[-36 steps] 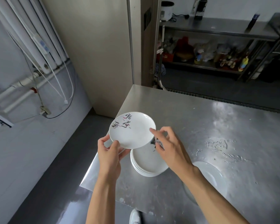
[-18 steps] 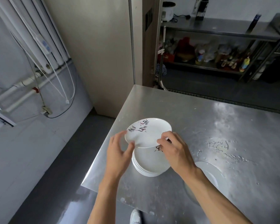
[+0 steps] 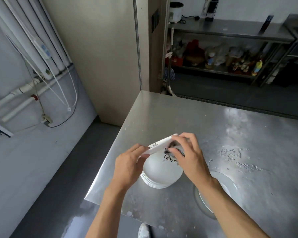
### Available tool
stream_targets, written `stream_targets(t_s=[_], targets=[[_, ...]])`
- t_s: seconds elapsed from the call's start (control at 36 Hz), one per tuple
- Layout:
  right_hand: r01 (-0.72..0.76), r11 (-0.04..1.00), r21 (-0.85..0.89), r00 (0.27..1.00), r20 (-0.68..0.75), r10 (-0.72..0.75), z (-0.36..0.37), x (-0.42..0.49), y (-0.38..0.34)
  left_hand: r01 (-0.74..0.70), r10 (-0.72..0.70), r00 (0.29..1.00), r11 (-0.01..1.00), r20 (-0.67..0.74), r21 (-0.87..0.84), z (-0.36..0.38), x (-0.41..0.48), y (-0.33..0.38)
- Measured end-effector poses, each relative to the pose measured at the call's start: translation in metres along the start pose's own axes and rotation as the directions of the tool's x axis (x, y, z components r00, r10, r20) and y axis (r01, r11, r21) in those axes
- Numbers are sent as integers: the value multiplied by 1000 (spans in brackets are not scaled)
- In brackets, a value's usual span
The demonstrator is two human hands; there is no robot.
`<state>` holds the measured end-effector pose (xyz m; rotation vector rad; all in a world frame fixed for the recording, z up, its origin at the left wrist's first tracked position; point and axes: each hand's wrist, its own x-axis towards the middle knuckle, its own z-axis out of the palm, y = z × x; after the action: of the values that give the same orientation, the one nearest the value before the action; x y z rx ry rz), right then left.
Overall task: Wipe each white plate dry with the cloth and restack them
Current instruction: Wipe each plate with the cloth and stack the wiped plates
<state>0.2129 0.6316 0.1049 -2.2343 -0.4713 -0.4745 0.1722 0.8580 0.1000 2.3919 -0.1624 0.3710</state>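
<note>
**one plate under the cloth, above the stack**

a white plate [image 3: 163,142] is held tilted steeply, nearly edge-on to the head camera, just above the stack of plates [image 3: 160,172]. its lower rim is pinched by the left hand [image 3: 127,165], fingers curled onto it. a dark cloth [image 3: 175,148] is bunched under the curled fingers of the right hand [image 3: 193,158] and pressed against the plate's upper face. the wiping step is judged to be in hand for this one plate, with most of the task left to do.

for the next move, the cloth would need to be carried round the whole face and the rim, and the plate turned in the left-hand pinch so that the underside is reached. a firm hold at the rim is called for, since a wet glazed plate is likely to slip. a place for the dried plate would then have to be chosen (whether the stack below is wet or already dry cannot be told).

the stack sits near the left edge of the steel table [image 3: 179,117], so little margin is left on that side. a single plate [image 3: 230,188] lies to the right of the stack, partly hidden by the right forearm. water splashes [image 3: 230,153] are spread over the table beyond it, and a dried plate set there would be wetted again. a shelf unit [image 3: 213,70] with bottles [image 3: 256,67] stands well apart at the back and is not in the way.
</note>
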Motion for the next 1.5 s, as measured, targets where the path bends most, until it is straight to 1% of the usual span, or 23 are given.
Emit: stream_targets(t_s=[0.03, 0.06, 0.11, 0.17, 0.22, 0.25, 0.31, 0.36, 0.47, 0.61, 0.69, 0.75, 0.81, 0.86, 0.94, 1.0, 1.11, 1.22, 1.31, 1.39, 1.5], targets=[[-60, 998, 31, 998, -26, 61, -1, -2, 2, 81, -81, 997, 991, 2, -110, 3, -3, -2], [-121, 990, 68, 990, -61, 126, -1, -2, 3, 161, -163, 987, 954, 15, -254, 5, -6, -4], [-228, 965, 131, 958, -146, 246, -2, -1, 5, 266, -281, 958, 803, 53, -533, 5, -11, 0], [-298, 940, 165, 923, -202, 328, -3, 2, 3, 323, -366, 925, 619, 101, -716, 5, -13, 7], [-323, 927, 191, 909, -209, 359, -2, 7, -2, 385, -446, 876, 423, 181, -820, 6, -15, 12], [-325, 925, 196, 910, -202, 363, -1, 10, -4, 409, -477, 852, 351, 215, -843, 8, -16, 14], [-323, 928, 186, 919, -171, 354, 3, 14, -11, 441, -516, 815, 257, 264, -860, 11, -17, 16], [-308, 937, 168, 937, -118, 329, 8, 17, -17, 458, -524, 797, 199, 301, -866, 14, -17, 20], [-195, 976, 98, 979, -33, 199, 15, 19, -28, 472, -492, 798, 154, 347, -868, 16, -17, 26], [-80, 996, -39, 995, 57, 82, 23, 20, -35, 473, -493, 798, 155, 347, -868, 17, -16, 28], [25, 1000, 1, 986, 162, -25, 23, 19, -38, 476, -505, 789, 144, 349, -867, 19, -15, 26], [114, 993, 25, 965, 234, -117, 22, 16, -38, 473, -522, 775, 108, 355, -874, 19, -15, 23], [176, 984, 7, 940, 294, -170, 19, 12, -35, 468, -543, 755, 56, 366, -882, 18, -15, 18], [185, 982, -25, 934, 315, -167, 16, 8, -32, 464, -556, 741, 16, 377, -886, 17, -16, 12], [173, 981, -87, 945, 294, -141, 10, 7, -27, 463, -543, 741, -13, 395, -886, 14, -17, 6], [154, 979, -134, 962, 245, -118, 7, 8, -24, 464, -526, 749, -16, 402, -886, 13, -18, 4], [35, 983, -179, 988, 155, -7, 8, 13, -20, 474, -502, 758, -13, 416, -880, 13, -18, 6], [-27, 981, -190, 991, 121, 51, 12, 22, -19, 473, -482, 764, -32, 428, -880, 14, -19, 9], [-53, 981, -188, 990, 117, 76, 16, 27, -22, 489, -471, 770, 1, 431, -872, 13, -19, 11], [-28, 984, -177, 988, 147, 55, 21, 30, -30, 500, -470, 771, 28, 430, -866, 13, -18, 15], [168, 963, -213, 974, 189, -128, 26, 27, -41, 479, -474, 773, -1, 422, -878, 14, -16, 20]])
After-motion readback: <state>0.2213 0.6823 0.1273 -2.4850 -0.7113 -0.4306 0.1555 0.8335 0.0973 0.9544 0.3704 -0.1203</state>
